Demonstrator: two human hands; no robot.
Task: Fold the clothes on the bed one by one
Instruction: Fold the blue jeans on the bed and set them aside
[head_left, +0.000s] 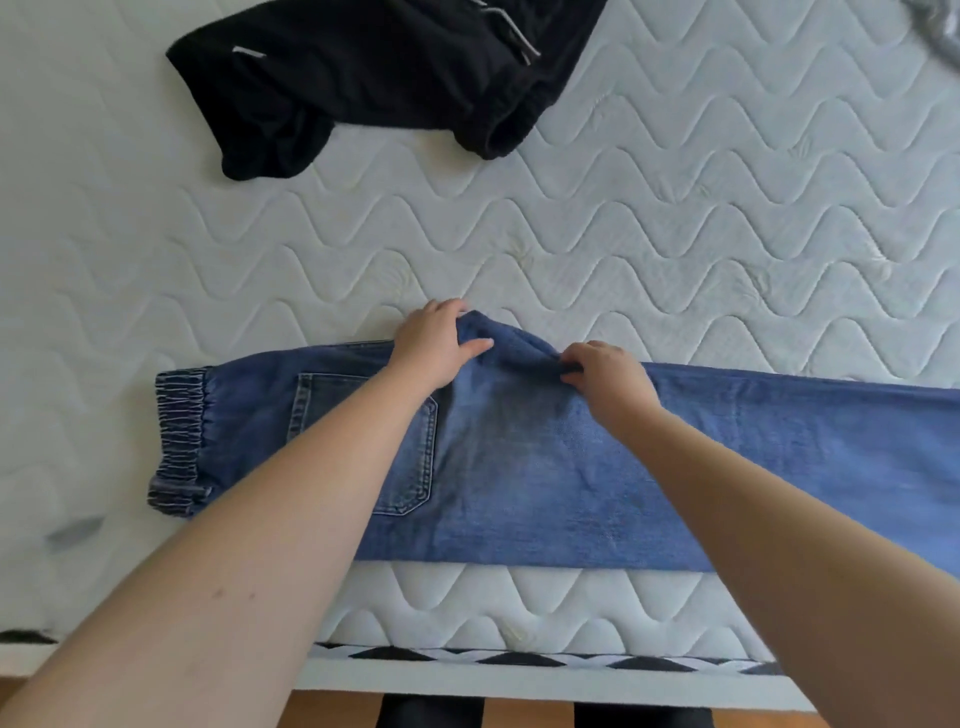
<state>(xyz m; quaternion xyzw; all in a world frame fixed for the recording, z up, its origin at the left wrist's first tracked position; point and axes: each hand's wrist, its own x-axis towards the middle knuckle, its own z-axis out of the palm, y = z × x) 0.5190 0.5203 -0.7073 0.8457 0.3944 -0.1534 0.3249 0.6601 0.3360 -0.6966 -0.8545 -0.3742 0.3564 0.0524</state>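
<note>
A pair of blue jeans (545, 467) lies folded lengthwise across the near part of the bed, with the elastic waistband at the left and the legs running off the right edge of the view. A back pocket faces up. My left hand (436, 343) grips the pointed crotch flap on the far edge of the jeans. My right hand (605, 374) pinches the same far edge just to the right of it. The fabric between my hands is lifted into a small peak.
A crumpled black garment (374, 78) with drawstrings lies at the far side of the white quilted mattress (675, 208). A grey piece of cloth (935, 26) shows at the top right corner. The mattress's near edge (519, 670) and wooden floor are below.
</note>
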